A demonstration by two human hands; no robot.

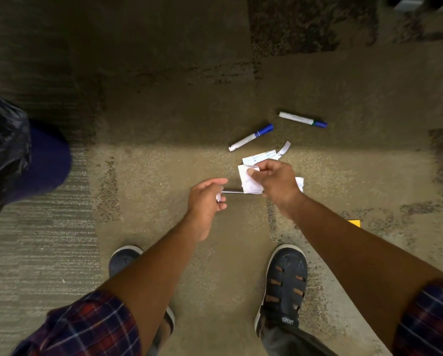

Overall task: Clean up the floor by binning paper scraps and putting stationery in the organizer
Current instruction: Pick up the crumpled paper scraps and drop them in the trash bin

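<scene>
**Picking scraps off the carpet, both hands full**

Standing over the mess, looking straight down at brown carpet. The right hand has its thumb and fingers pinched closed on a bunch of white paper scraps, and a bit more white paper pokes out on the far side of that hand. The left hand is curled around something small and white at the fingertips. A thin dark pen-like stick runs between the two hands; can't tell whether the left hand actually grips it or it's lying on the floor under them.

Still on the floor just beyond the right hand: a printed paper strip with bluish text, and a curled white strip touching its far end. Further out are two whiteboard markers, well apart from the hands: the nearer marker lies at a slant with its blue cap pointing away, and the farther marker has its blue cap to the right.

Off to the left sits a blue bin lined with a black bag, well apart from the scraps. A small yellow sticky note peeks out beside the right forearm. Dark sandals and plaid rolled-up sleeves are at the bottom. The organizer isn't anywhere I can see.
</scene>
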